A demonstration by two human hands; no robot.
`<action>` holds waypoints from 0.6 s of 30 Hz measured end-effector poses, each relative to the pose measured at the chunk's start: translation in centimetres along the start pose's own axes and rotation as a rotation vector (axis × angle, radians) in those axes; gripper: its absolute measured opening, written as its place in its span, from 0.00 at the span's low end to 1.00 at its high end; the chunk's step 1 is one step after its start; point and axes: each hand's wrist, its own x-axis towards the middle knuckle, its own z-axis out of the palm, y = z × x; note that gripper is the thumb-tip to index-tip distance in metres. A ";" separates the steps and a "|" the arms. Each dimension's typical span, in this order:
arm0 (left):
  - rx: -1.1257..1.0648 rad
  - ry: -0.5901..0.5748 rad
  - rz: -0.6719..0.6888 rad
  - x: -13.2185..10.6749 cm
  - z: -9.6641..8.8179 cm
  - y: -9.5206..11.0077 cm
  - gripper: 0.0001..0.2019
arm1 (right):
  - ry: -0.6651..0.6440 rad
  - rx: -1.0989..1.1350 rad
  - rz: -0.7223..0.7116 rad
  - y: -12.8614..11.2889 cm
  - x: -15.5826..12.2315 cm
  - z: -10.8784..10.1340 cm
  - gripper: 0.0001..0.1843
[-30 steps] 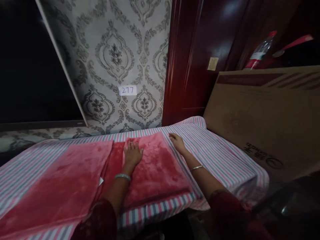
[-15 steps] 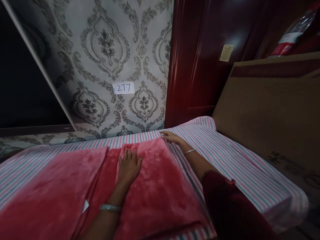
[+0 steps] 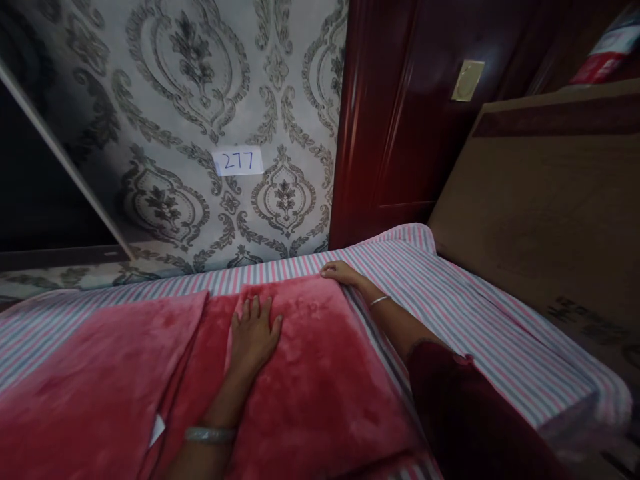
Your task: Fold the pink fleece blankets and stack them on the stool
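Note:
A red plush blanket (image 3: pixel 310 373) lies folded in panels on a striped cloth, with a small white tag (image 3: pixel 157 429) showing at one inner edge. My left hand (image 3: pixel 254 333) rests flat on it, fingers spread, near the inner edge of the right-hand panel. At that panel's far right corner, my right hand (image 3: pixel 342 273) has its fingers curled over the blanket's edge; the fingertips are partly hidden. Each wrist wears a bracelet.
The pink, grey and white striped cloth (image 3: pixel 480 327) covers the surface beneath. Behind stand a patterned wall with a "277" label (image 3: pixel 239 161) and a dark red wooden panel (image 3: pixel 390 133). A large cardboard box (image 3: pixel 545 200) is at right, a dark screen (image 3: pixel 45 180) at left.
My right hand's fingers, straighter before, have curled in at the blanket's corner. My left hand stays flat on the blanket. The camera view has shifted slightly.

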 end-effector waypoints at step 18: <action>-0.043 0.021 -0.001 0.2 -0.2 0.1 0.30 | 0.069 -0.568 -0.053 -4.6 -14.5 7.4 0.41</action>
